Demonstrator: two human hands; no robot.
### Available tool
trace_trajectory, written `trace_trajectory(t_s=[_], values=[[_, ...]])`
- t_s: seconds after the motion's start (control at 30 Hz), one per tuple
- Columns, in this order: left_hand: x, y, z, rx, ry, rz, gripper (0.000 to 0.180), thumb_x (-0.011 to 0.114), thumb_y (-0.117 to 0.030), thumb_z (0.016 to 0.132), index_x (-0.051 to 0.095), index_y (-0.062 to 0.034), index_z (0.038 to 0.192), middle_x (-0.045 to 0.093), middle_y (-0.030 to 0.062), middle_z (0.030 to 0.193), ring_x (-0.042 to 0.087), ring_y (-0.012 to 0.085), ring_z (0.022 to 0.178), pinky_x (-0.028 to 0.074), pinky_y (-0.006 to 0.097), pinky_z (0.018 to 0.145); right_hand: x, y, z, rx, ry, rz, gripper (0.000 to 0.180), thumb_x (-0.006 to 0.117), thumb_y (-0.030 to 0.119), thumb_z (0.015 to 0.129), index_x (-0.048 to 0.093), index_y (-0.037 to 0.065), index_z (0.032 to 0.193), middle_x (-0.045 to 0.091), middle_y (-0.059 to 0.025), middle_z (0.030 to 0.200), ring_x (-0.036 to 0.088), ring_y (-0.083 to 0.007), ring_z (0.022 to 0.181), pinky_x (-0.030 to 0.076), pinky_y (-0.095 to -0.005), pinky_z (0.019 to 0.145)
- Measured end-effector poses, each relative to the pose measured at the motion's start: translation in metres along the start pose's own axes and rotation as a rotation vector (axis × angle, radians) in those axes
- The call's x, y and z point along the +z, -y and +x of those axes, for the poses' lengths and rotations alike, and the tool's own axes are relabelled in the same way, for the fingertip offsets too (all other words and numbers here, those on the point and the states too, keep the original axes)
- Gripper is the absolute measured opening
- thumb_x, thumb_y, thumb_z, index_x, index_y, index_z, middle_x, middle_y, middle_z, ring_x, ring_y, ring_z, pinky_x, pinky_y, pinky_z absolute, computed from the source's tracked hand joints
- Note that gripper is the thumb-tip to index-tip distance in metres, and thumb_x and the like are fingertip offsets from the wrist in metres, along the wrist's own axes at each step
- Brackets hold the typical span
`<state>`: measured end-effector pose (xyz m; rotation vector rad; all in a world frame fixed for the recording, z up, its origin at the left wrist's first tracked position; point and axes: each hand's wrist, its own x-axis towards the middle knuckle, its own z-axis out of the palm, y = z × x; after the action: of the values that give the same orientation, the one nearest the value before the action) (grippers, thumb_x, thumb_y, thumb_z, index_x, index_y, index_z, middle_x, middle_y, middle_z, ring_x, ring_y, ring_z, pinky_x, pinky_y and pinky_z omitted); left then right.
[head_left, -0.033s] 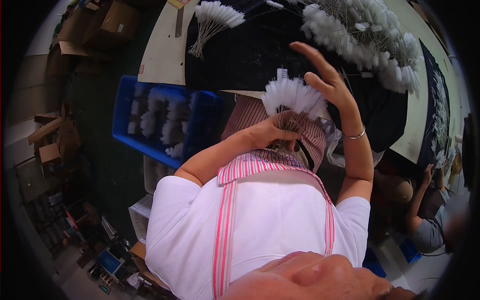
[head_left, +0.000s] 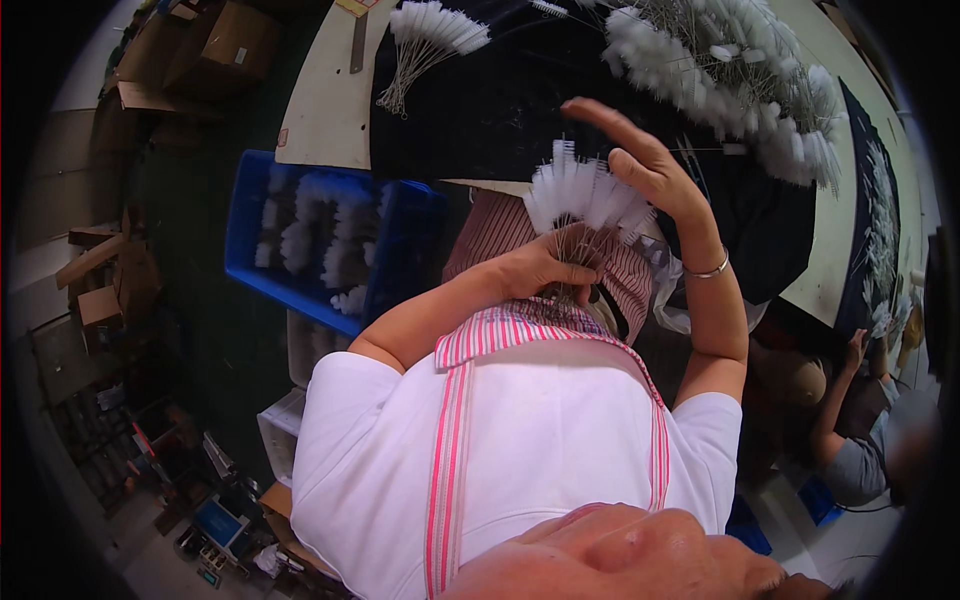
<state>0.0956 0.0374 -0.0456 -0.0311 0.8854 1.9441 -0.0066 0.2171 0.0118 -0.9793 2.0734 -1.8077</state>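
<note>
My left hand (head_left: 545,268) is closed around the thin wire stems of a bundle of white bristle brushes (head_left: 582,195). The brush heads fan out upward, away from my body, and the stem ends reach down to my striped apron (head_left: 530,325). At the right side of the fan is my right hand (head_left: 655,175), its fingers stretched out and pointing up to the left. I see nothing held in it; whether its palm touches the outer brushes, I cannot tell.
A dark cloth (head_left: 500,110) covers part of the table, with a fanned brush bundle (head_left: 435,40) at far left and a large brush pile (head_left: 720,80) at far right. A blue crate (head_left: 300,298) holding brushes stands left. Another person's arm (head_left: 830,420) shows at right.
My right hand's fingers have tipped slightly left and down toward the brush heads. My left hand keeps its hold on the bundle.
</note>
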Motion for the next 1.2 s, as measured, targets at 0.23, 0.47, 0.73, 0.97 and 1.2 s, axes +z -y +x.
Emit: trace_trajectory(t_s=[0.23, 0.47, 0.73, 0.97, 1.2], values=[[0.003, 0.002, -0.009, -0.071, 0.038, 0.035, 0.036, 0.061, -0.005, 0.085, 0.053, -0.0021, 0.119, 0.058, 0.0068, 0.085, 0.058, 0.0157, 0.069, 0.05, 0.027, 0.069, 0.002, 0.009, -0.017, 0.148, 0.29, 0.102, 0.064, 0.039, 0.048, 0.092, 0.042, -0.002, 0.132, 0.043, -0.0183, 0.135, 0.037, -0.0298, 0.129, 0.025, -0.0365, 0.107], [0.012, -0.007, -0.001, -0.113, 0.112, 0.08, 0.032, 0.061, -0.005, 0.086, 0.055, -0.0032, 0.117, 0.058, 0.0045, 0.082, 0.054, 0.0114, 0.067, 0.047, 0.023, 0.063, -0.003, 0.013, -0.005, 0.022, 0.364, -0.037, 0.059, 0.036, 0.05, 0.092, 0.051, 0.004, 0.127, 0.04, -0.0164, 0.138, 0.033, -0.0282, 0.131, 0.027, -0.0371, 0.106], [-0.007, -0.015, 0.014, 0.277, -0.082, 0.277, 0.021, 0.055, -0.008, 0.09, 0.049, -0.0014, 0.109, 0.057, 0.0028, 0.077, 0.052, 0.0088, 0.062, 0.045, 0.024, 0.058, -0.041, 0.014, -0.023, -0.164, -0.348, 0.288, 0.087, 0.035, 0.068, 0.084, 0.02, 0.006, 0.143, 0.036, -0.0207, 0.139, 0.036, -0.0314, 0.129, 0.026, -0.0421, 0.106], [-0.025, -0.014, 0.043, 0.705, -0.496, 0.996, 0.032, 0.056, -0.009, 0.085, 0.042, -0.001, 0.113, 0.06, 0.0135, 0.081, 0.058, 0.0253, 0.068, 0.047, 0.034, 0.058, 0.071, -0.022, -0.041, -0.074, -0.544, 0.122, 0.127, 0.085, 0.036, 0.055, 0.0, 0.007, 0.144, 0.021, -0.018, 0.145, 0.028, -0.0286, 0.132, 0.019, -0.0394, 0.109], [-0.003, -0.027, 0.048, 0.546, -0.567, 1.278, 0.054, 0.063, -0.01, 0.077, 0.034, 0.0025, 0.121, 0.06, 0.0206, 0.086, 0.062, 0.0377, 0.08, 0.05, 0.038, 0.072, 0.048, -0.037, -0.014, 0.166, -0.879, 0.967, 0.031, 0.06, 0.008, 0.085, 0.051, 0.0, 0.113, 0.061, -0.0113, 0.101, 0.062, -0.0245, 0.095, 0.05, -0.0361, 0.084]])
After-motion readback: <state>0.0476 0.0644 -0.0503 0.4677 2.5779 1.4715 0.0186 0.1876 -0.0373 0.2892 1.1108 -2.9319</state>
